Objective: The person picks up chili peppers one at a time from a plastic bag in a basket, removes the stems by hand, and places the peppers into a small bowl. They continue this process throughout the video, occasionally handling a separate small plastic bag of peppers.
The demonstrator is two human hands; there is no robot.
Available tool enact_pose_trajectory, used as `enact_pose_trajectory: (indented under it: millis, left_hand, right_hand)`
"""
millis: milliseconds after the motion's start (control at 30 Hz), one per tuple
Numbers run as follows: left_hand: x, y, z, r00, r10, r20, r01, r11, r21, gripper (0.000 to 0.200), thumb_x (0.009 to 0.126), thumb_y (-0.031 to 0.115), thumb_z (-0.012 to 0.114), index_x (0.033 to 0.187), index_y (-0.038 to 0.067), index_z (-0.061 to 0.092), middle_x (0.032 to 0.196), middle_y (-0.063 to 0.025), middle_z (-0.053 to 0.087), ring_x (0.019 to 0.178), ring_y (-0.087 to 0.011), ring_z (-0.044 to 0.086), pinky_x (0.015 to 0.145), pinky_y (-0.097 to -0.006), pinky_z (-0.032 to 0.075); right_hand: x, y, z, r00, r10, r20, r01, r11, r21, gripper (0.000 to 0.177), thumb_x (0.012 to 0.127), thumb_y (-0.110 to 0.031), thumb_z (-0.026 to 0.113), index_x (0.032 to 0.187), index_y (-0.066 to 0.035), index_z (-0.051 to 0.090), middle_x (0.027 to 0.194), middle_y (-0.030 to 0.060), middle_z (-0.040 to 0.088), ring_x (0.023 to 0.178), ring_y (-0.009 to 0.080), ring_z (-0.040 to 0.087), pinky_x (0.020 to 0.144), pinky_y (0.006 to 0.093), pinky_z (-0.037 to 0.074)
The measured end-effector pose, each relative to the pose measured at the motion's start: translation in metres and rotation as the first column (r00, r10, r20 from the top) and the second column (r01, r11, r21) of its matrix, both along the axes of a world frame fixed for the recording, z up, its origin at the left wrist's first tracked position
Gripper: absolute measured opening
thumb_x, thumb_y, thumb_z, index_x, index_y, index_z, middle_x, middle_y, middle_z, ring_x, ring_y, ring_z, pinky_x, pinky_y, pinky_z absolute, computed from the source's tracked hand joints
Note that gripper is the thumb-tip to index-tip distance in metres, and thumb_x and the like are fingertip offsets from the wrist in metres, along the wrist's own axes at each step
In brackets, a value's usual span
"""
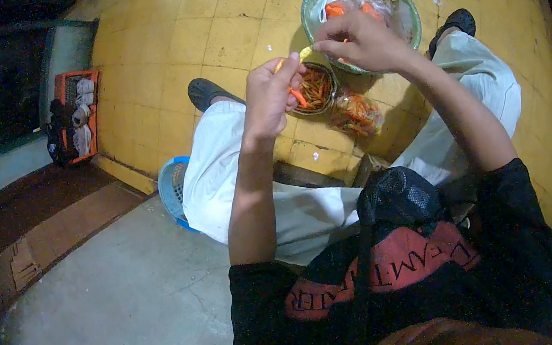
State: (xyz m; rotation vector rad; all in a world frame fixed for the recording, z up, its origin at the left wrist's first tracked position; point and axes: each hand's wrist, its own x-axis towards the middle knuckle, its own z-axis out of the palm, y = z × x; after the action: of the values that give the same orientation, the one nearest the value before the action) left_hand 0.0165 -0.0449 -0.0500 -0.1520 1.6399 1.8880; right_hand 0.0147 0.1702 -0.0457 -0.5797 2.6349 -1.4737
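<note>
My left hand is closed, with an orange piece like a chili pepper showing below its fingers. A short yellow strip stretches from its thumb to my right hand, whose fingertips pinch the other end. What the strip is, I cannot make out. Below and between the hands stands a small round basket of orange and green chili peppers. Against it lies a clear plastic bag filled with similar chilies. Partly behind my right hand is a green basket holding plastic bags and orange items.
My legs spread on either side of the baskets, in dark clogs. A blue basket sits beside my left leg. An orange rack with shoes stands at the left wall. The floor is yellow tile, with grey concrete nearer me.
</note>
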Motion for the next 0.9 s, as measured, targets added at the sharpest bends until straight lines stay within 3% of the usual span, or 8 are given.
enact_pose_trajectory:
  millis: [33,133,300,467,567,667,733,900]
  left_hand:
    - [0.001,0.000,-0.003,0.997,-0.022,-0.068,0.015,0.996,-0.092,0.030,0.093,0.030,0.059,0.080,0.002,0.061,0.060,0.0010,0.050,0.043,-0.0045,0.040,0.038,-0.0186,0.029]
    - [0.003,0.005,-0.008,0.983,-0.062,-0.170,0.020,0.971,-0.240,0.030,0.092,0.028,0.060,0.075,0.004,0.060,0.056,0.0027,0.048,0.042,-0.0040,0.038,0.038,-0.0205,0.028]
    - [-0.001,-0.001,-0.021,0.940,-0.166,-0.299,-0.012,0.859,-0.512,0.036,0.090,0.031,0.062,0.065,0.005,0.059,0.053,0.0017,0.050,0.042,-0.0066,0.043,0.039,-0.0253,0.032]
    - [-0.010,-0.017,-0.053,0.820,-0.395,-0.415,-0.136,0.570,-0.810,0.046,0.092,0.039,0.056,0.070,0.000,0.067,0.053,-0.0035,0.055,0.045,-0.0125,0.051,0.046,-0.0313,0.041]
    - [-0.012,-0.017,-0.054,0.837,-0.355,-0.416,-0.130,0.610,-0.782,0.043,0.094,0.036,0.052,0.078,-0.001,0.069,0.053,-0.0034,0.055,0.044,-0.0119,0.050,0.043,-0.0299,0.039]
    - [-0.008,-0.004,-0.032,0.948,-0.112,-0.297,-0.085,0.812,-0.578,0.039,0.097,0.032,0.049,0.086,-0.001,0.067,0.054,-0.0025,0.054,0.043,-0.0099,0.048,0.038,-0.0264,0.034]
    - [-0.005,0.003,-0.022,0.971,-0.034,-0.236,-0.080,0.885,-0.458,0.038,0.096,0.032,0.050,0.084,-0.001,0.066,0.057,-0.0031,0.056,0.045,-0.0097,0.050,0.040,-0.0258,0.036]
    - [-0.002,0.016,-0.005,0.987,0.131,-0.095,-0.140,0.985,-0.099,0.033,0.097,0.029,0.049,0.090,0.000,0.063,0.060,-0.0006,0.054,0.045,-0.0060,0.045,0.038,-0.0194,0.030]
  right_hand:
    - [0.000,-0.001,-0.002,0.979,0.026,-0.203,-0.001,0.992,0.123,0.022,0.085,-0.021,0.059,0.087,-0.001,0.068,0.079,0.0175,0.067,0.070,0.0318,0.065,0.066,0.0396,0.052]
    - [0.009,-0.014,0.004,0.991,-0.032,-0.127,0.091,0.862,0.499,0.019,0.082,-0.017,0.058,0.082,-0.001,0.068,0.081,0.0193,0.067,0.072,0.0349,0.066,0.065,0.0432,0.053]
    - [0.006,-0.002,-0.005,0.967,-0.196,-0.163,0.255,0.729,0.635,0.017,0.079,-0.016,0.058,0.079,-0.002,0.068,0.081,0.0200,0.067,0.074,0.0347,0.067,0.064,0.0458,0.055]
    - [0.003,0.014,-0.015,0.907,-0.273,-0.320,0.420,0.576,0.701,0.017,0.080,-0.013,0.056,0.084,-0.002,0.068,0.082,0.0198,0.068,0.076,0.0346,0.068,0.064,0.0453,0.055]
    - [0.005,0.011,-0.015,0.912,-0.189,-0.363,0.394,0.644,0.656,0.018,0.081,-0.012,0.056,0.088,-0.002,0.068,0.084,0.0189,0.068,0.077,0.0352,0.068,0.067,0.0439,0.056]
    - [0.004,-0.001,-0.020,0.992,-0.124,0.003,0.094,0.762,0.641,0.023,0.083,-0.027,0.063,0.093,-0.007,0.066,0.080,0.0139,0.068,0.079,0.0337,0.066,0.066,0.0410,0.051]
    - [0.018,-0.016,-0.005,0.995,0.069,0.075,-0.083,0.975,0.206,0.027,0.083,-0.028,0.067,0.089,-0.002,0.065,0.075,0.0149,0.067,0.072,0.0309,0.067,0.065,0.0390,0.052]
    - [0.023,-0.033,-0.015,0.972,0.078,0.222,-0.068,0.996,-0.050,0.028,0.077,-0.023,0.076,0.087,-0.001,0.062,0.073,0.0115,0.066,0.064,0.0208,0.064,0.062,0.0338,0.050]
